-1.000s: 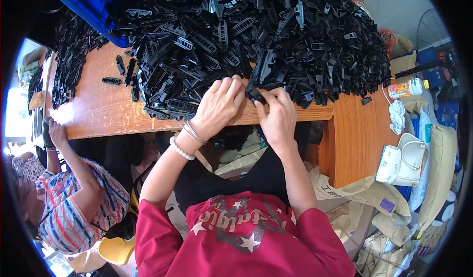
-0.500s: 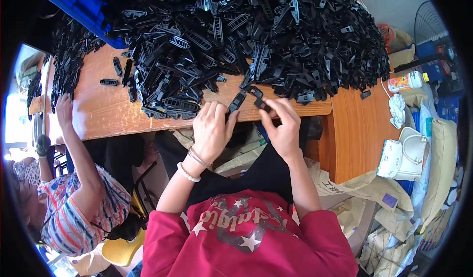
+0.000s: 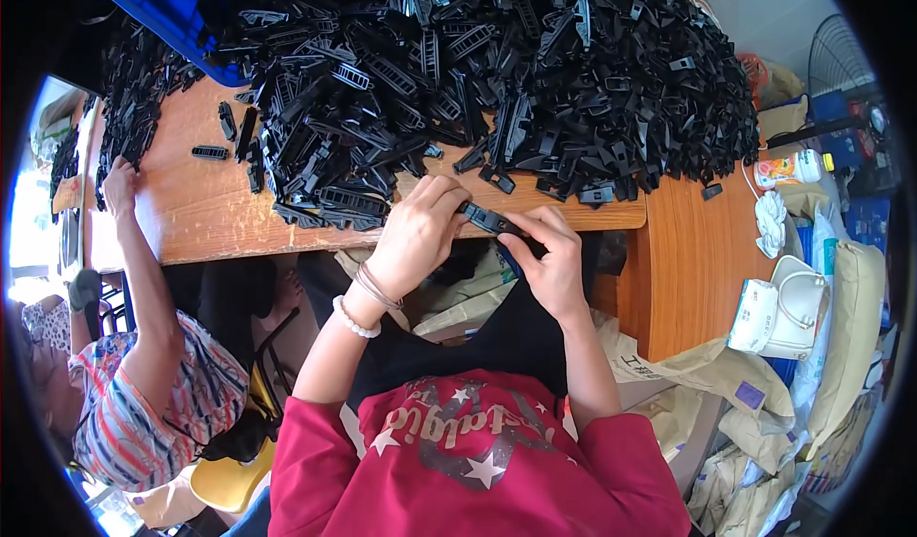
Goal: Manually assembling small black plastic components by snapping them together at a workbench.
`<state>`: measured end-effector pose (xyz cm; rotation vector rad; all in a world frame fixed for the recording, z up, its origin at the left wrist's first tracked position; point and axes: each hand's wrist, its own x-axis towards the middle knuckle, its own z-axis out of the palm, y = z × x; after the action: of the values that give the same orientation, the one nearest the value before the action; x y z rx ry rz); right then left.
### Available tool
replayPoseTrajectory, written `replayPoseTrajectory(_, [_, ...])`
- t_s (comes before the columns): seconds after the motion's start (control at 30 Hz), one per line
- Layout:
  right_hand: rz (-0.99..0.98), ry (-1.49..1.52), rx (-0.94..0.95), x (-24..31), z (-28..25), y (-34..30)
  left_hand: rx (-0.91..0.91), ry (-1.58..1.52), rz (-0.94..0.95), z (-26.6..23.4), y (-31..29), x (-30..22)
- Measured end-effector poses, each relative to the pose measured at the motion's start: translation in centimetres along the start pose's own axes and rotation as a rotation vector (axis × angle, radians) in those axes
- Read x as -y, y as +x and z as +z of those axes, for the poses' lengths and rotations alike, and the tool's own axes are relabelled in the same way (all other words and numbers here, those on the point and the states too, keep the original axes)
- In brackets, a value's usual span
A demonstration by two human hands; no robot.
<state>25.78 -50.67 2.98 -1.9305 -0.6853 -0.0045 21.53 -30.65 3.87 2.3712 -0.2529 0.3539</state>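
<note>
An elongated black plastic part [image 3: 485,218] spans the gap between my two hands, just over the table's front edge. My left hand [image 3: 420,226] is closed round its left end, and most of that end is hidden by the fingers. Thumb and forefinger of my right hand [image 3: 549,250] pinch the other end. Beyond them spreads a big heap of black plastic parts [image 3: 382,78], slotted ladder-like strips on the left and smaller smooth pieces [image 3: 621,107] on the right. A single dark piece [image 3: 498,180] lies at the heap's front edge.
The wooden table [image 3: 191,207] has a side panel at right [image 3: 697,260]. A blue bin [image 3: 172,21] leans at the back left. At left, another person's hand [image 3: 119,185] reaches to more black parts. A white handbag [image 3: 795,298], a bottle [image 3: 793,167] and sacks stand right.
Both hands have come together; the pieces held apart before now meet in one part between them. My left hand has tilted over to the right. The other person's hand has shifted slightly.
</note>
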Motion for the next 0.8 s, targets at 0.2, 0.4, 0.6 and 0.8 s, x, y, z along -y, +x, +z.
replayPoseTrajectory(0.2, [0.001,-0.079,-0.107,0.7,1.1,0.1,0.021,-0.076,0.019,-0.2,0.4,0.5])
replayPoseTrajectory(0.4, [-0.032,-0.071,-0.085,0.1,2.1,0.9,0.032,-0.042,0.062,0.0,0.4,0.6])
replayPoseTrajectory(0.6, [0.007,0.092,0.04,-1.0,0.4,0.1,-0.041,-0.106,-0.009,-1.2,2.2,-0.3])
replayPoseTrajectory(0.8, [-0.183,-0.415,-0.211,-0.4,3.0,3.6,-0.022,0.36,0.07,1.4,3.9,0.1])
